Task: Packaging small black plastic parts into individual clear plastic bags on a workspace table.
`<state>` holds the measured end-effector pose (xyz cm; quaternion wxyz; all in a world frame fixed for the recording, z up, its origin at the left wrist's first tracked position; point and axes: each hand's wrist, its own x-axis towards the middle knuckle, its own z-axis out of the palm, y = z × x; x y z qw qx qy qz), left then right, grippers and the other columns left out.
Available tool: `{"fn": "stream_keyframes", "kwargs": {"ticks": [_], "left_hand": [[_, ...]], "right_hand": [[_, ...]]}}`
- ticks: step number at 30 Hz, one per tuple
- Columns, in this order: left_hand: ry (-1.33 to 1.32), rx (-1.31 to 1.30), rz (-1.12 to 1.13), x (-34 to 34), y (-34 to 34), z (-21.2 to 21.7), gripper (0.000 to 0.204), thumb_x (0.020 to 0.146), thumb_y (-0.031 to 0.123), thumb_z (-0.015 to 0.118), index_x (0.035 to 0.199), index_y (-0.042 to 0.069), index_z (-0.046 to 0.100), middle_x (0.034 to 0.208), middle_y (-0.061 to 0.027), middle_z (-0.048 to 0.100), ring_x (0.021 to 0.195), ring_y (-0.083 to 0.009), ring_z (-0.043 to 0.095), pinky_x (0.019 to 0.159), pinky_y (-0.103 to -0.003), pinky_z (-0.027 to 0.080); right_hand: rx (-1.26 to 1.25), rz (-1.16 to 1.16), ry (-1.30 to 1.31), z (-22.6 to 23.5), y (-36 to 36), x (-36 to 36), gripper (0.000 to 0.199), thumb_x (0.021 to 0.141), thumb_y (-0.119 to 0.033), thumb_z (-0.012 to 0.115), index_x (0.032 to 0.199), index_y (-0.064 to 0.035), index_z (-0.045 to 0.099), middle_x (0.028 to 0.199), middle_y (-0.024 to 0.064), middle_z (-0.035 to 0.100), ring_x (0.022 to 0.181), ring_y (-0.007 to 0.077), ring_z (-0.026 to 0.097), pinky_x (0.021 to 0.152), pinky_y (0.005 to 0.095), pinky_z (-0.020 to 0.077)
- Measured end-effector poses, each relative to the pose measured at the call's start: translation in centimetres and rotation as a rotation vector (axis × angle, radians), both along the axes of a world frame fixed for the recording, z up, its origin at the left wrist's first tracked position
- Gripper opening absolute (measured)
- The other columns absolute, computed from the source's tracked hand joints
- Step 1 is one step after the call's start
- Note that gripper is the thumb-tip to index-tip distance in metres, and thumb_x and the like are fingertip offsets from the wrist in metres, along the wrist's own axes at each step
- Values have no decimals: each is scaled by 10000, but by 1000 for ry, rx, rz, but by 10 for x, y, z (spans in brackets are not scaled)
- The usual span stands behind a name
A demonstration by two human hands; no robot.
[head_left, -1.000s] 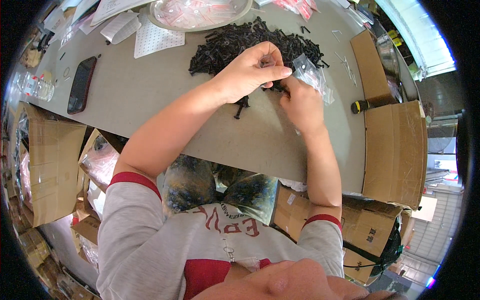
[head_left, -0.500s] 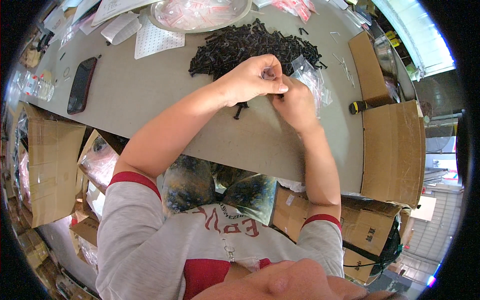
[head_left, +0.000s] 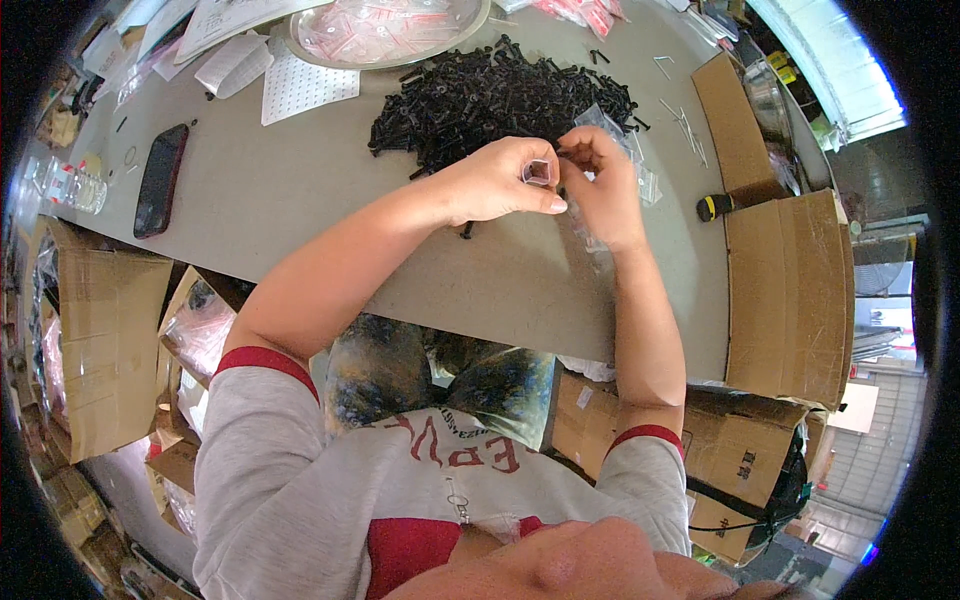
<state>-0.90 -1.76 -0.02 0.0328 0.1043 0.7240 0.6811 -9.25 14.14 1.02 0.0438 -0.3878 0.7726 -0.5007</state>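
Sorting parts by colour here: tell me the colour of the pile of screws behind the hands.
Black, all of it; the pile of screws shows best in the head view.

the left hand (head_left: 495, 180) covers most of the small clear bag (head_left: 541, 171) pinched in its fingertips, so only the bag's open mouth shows; whether anything sits inside is too small to tell. the right hand (head_left: 600, 185) hides its own fingertips behind its knuckles, and what it pinches cannot be made out. both hands cover the near edge of the pile of black screws (head_left: 500, 95), where single screws blur together. the tray (head_left: 300, 45) at the desk's (head_left: 300, 200) far edge is cut off by the picture's top. the tool with a yellow and black handle (head_left: 712, 207) at the desk's right edge disappears behind a cardboard box (head_left: 790, 290).
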Motion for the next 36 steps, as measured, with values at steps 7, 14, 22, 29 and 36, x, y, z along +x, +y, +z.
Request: {"fn": "stream_keyframes", "kwargs": {"ticks": [7, 14, 22, 29, 36], "left_hand": [[-83, 65, -91, 1, 6, -5, 242, 785, 130, 719, 941, 33, 562, 852, 21, 554, 787, -74, 497, 737, -242, 426], [-137, 193, -178, 2, 3, -3, 368, 782, 135, 712, 1082, 9, 540, 943, -17, 565, 915, -110, 519, 848, -261, 431], [52, 63, -179, 1, 2, -3, 374, 802, 149, 709, 1084, -15, 526, 997, -44, 573, 942, -119, 527, 867, -280, 434], [126, 104, 178, -2, 3, 1, 219, 902, 180, 613, 1005, -14, 608, 857, 12, 607, 809, -37, 530, 712, -212, 442], [303, -101, 365, 1, 7, 1, 166, 910, 139, 589, 902, -19, 642, 760, 12, 606, 685, -31, 513, 603, -200, 444]], "right_hand": [[-330, 158, -187, 19, 10, 11, 233, 743, 50, 672, 944, -29, 587, 931, 39, 611, 897, 114, 567, 794, 253, 445], [-142, 281, 82, 35, 18, 9, 199, 694, -27, 733, 871, -38, 644, 1036, 93, 609, 946, 221, 591, 812, 316, 455], [3, 237, 397, 38, 13, 19, 106, 722, -16, 703, 810, -45, 651, 1050, 120, 611, 885, 259, 604, 745, 325, 484], [39, 34, 40, 30, 21, 7, 73, 773, -26, 700, 811, -9, 639, 753, 31, 635, 668, 83, 551, 618, 236, 449], [-9, 34, -140, 31, 15, 13, 90, 778, -39, 700, 835, -10, 636, 744, 23, 631, 653, 74, 543, 608, 235, 446]]}}
